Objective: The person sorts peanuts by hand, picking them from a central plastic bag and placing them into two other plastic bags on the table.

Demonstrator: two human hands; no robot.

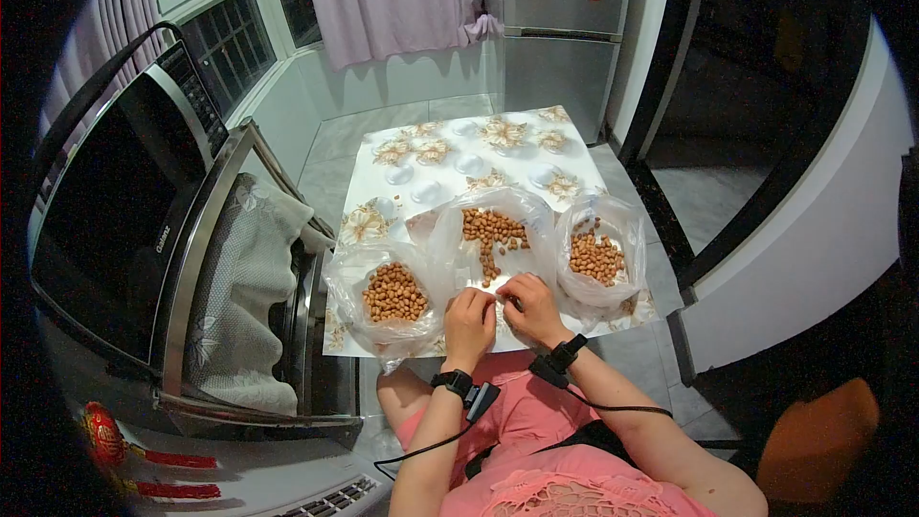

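My left hand (470, 324) and right hand (532, 309) curl inward beside a bag (541, 239) of nuts (493, 228). I can't tell what's pinched.

The microwave (115, 201) reads "Galanz"; the red ornament (103, 435) bears an unclear sign.

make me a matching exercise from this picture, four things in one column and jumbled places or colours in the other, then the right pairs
Things:
1. left hand and right hand
2. nuts
3. curtain
4. fridge

Places, colours:
a. pale purple, hanging
b. grey, standing beyond the table
c. side by side at the near side of the middle bag
d. brown, in three plastic bags

Right pairs: 1-c, 2-d, 3-a, 4-b
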